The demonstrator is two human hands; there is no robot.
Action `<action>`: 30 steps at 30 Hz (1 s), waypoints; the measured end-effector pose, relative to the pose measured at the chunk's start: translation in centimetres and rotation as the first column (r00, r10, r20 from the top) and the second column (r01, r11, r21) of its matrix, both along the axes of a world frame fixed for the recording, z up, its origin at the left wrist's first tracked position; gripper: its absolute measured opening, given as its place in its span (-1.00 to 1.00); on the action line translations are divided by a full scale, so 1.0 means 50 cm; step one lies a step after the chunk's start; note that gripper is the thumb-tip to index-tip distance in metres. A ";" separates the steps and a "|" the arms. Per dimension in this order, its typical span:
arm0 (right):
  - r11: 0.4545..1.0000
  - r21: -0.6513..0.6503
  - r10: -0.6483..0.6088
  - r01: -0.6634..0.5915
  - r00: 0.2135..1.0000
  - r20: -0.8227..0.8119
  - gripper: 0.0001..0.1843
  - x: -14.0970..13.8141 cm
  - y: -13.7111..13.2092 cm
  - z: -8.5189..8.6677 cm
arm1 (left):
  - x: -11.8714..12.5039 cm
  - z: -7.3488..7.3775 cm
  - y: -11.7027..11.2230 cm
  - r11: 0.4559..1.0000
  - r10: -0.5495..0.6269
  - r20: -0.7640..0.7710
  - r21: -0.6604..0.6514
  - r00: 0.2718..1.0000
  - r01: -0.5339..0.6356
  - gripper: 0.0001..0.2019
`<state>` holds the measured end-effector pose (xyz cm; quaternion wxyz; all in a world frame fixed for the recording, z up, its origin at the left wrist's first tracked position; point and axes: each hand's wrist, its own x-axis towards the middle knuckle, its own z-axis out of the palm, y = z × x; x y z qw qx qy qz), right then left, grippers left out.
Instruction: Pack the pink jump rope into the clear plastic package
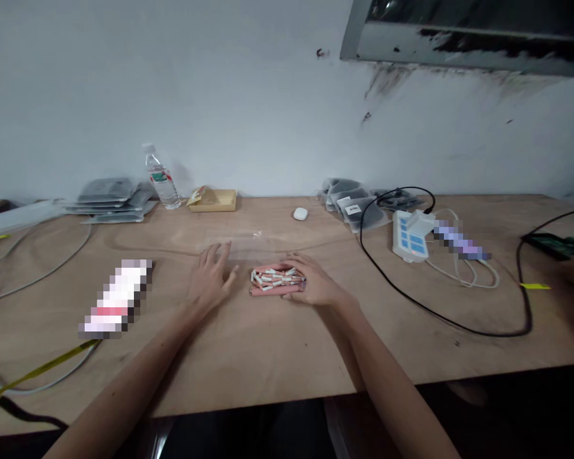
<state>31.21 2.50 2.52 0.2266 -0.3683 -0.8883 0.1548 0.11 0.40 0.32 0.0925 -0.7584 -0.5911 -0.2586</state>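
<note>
A small pink tray filled with several small white and red pieces lies on the wooden table in front of me. My right hand curls around the tray's right end, fingers closed against it. My left hand rests flat on the table just left of the tray, fingers spread, holding nothing. A clear plastic bag lies flat just beyond both hands.
A water bottle, a small cardboard box and grey pouches stand at the back left. A white earbud case, bagged items, a white power strip and black cables lie to the right. Grey cables run on the left.
</note>
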 end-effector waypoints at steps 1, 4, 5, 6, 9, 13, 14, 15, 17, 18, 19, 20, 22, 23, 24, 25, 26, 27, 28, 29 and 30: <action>1.000 0.022 -0.006 0.006 1.000 0.022 -0.15 -0.007 -0.002 -0.001 | -0.002 -0.004 0.001 0.999 -0.049 -0.022 -0.016 0.999 0.049 -0.36; 0.998 0.068 -0.019 0.013 0.996 0.090 -0.05 -0.022 -0.001 -0.008 | -0.003 -0.012 0.002 0.988 -0.139 -0.101 -0.082 0.985 0.131 -0.42; 0.997 0.073 -0.013 0.005 0.994 0.108 -0.03 -0.022 0.001 -0.012 | -0.001 -0.010 0.000 0.988 -0.134 -0.112 -0.094 0.985 0.124 -0.44; 0.997 0.073 -0.005 -0.004 0.993 0.121 -0.02 -0.020 0.004 -0.015 | 0.000 -0.006 -0.002 0.990 -0.110 -0.114 -0.097 0.987 0.099 -0.45; 0.998 0.062 0.003 -0.012 0.989 0.145 -0.02 -0.005 0.012 -0.024 | 0.003 0.017 -0.012 0.996 0.028 -0.069 -0.085 0.997 -0.034 -0.46; 0.998 0.058 -0.020 0.011 0.988 0.154 -0.02 0.016 0.021 -0.032 | -0.010 0.038 -0.019 0.979 0.194 0.007 -0.066 0.981 -0.193 -0.51; 0.998 0.056 -0.023 0.015 0.988 0.153 -0.01 0.018 0.022 -0.033 | -0.016 0.037 -0.017 0.978 0.202 0.014 -0.058 0.979 -0.201 -0.52; 0.998 0.054 -0.028 0.020 0.988 0.152 0.00 0.020 0.023 -0.034 | -0.022 0.034 -0.015 0.979 0.197 0.011 -0.052 0.980 -0.197 -0.52; 0.998 0.054 -0.036 0.028 0.988 0.152 0.01 0.020 0.024 -0.035 | -0.037 0.024 -0.007 0.985 0.161 -0.027 -0.057 0.987 -0.162 -0.51; 0.998 0.056 -0.037 0.029 0.988 0.151 0.00 0.019 0.023 -0.034 | -0.044 0.018 -0.003 0.987 0.138 -0.060 -0.071 0.989 -0.142 -0.50; 0.998 0.058 -0.036 0.027 0.988 0.151 0.00 0.018 0.023 -0.034 | -0.051 0.014 0.000 0.988 0.111 -0.094 -0.092 0.989 -0.120 -0.49; 0.998 0.057 -0.032 0.024 0.989 0.148 -0.01 0.017 0.022 -0.033 | -0.058 0.010 0.003 0.988 0.081 -0.123 -0.117 0.989 -0.096 -0.48; 0.999 0.051 -0.014 0.007 0.990 0.139 -0.01 0.015 0.020 -0.032 | -0.069 0.008 0.008 0.985 0.010 -0.154 -0.167 0.988 -0.036 -0.47; 0.999 0.047 -0.003 -0.003 0.991 0.133 -0.01 0.014 0.019 -0.031 | -0.073 0.009 0.009 0.982 -0.026 -0.159 -0.188 0.987 -0.004 -0.47; 0.999 0.044 0.008 -0.014 0.992 0.127 -0.01 0.013 0.017 -0.030 | -0.077 0.011 0.009 0.978 -0.059 -0.162 -0.205 0.985 0.025 -0.47; 0.999 0.042 0.018 -0.023 0.993 0.121 -0.01 0.012 0.017 -0.029 | -0.080 0.013 0.009 0.974 -0.091 -0.164 -0.219 0.982 0.054 -0.47; 0.999 0.041 0.024 -0.029 0.993 0.113 -0.01 0.011 0.016 -0.028 | -0.081 0.015 0.009 0.970 -0.118 -0.166 -0.228 0.979 0.078 -0.47; 0.999 0.038 0.027 -0.031 0.994 0.105 -0.02 0.010 0.016 -0.027 | -0.082 0.016 0.009 0.967 -0.141 -0.166 -0.233 0.976 0.100 -0.46; 0.999 0.036 0.026 -0.029 0.995 0.098 -0.02 0.009 0.016 -0.025 | -0.083 0.016 0.009 0.965 -0.160 -0.165 -0.234 0.973 0.119 -0.47; 0.999 0.034 0.020 -0.023 0.996 0.092 -0.02 0.007 0.016 -0.023 | -0.083 0.016 0.009 0.963 -0.176 -0.163 -0.232 0.971 0.136 -0.47; 0.999 0.036 0.010 -0.013 0.996 0.087 -0.03 0.006 0.015 -0.021 | -0.082 0.014 0.009 0.962 -0.189 -0.161 -0.228 0.969 0.149 -0.47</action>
